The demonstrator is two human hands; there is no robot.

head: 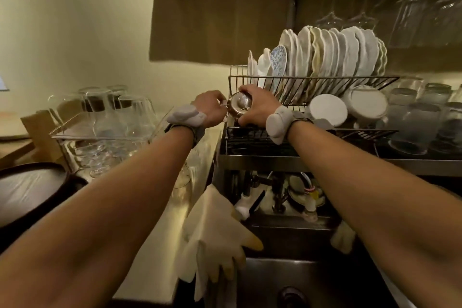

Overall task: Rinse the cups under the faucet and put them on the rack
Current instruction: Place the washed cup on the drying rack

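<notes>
Both hands close together at the rack's (332,80) left end, far side of the sink (312,280). Right hand (260,109) curls round the cup (240,105); left hand (210,107) pinches its small handle on the left. Cup is shiny metal with a brownish tint, tipped on its side, round face toward the camera; can't tell whether that face is mouth or base. It sits against the rack's lower tier edge. White plates (325,52) stand upright in the tier above. Pale rubber gloves (212,237) drape over the near sink edge.

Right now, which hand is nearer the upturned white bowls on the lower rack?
Right. The right hand grips the cup left of the white bowls; the left hand holds the cup's other side, farther away.
</notes>
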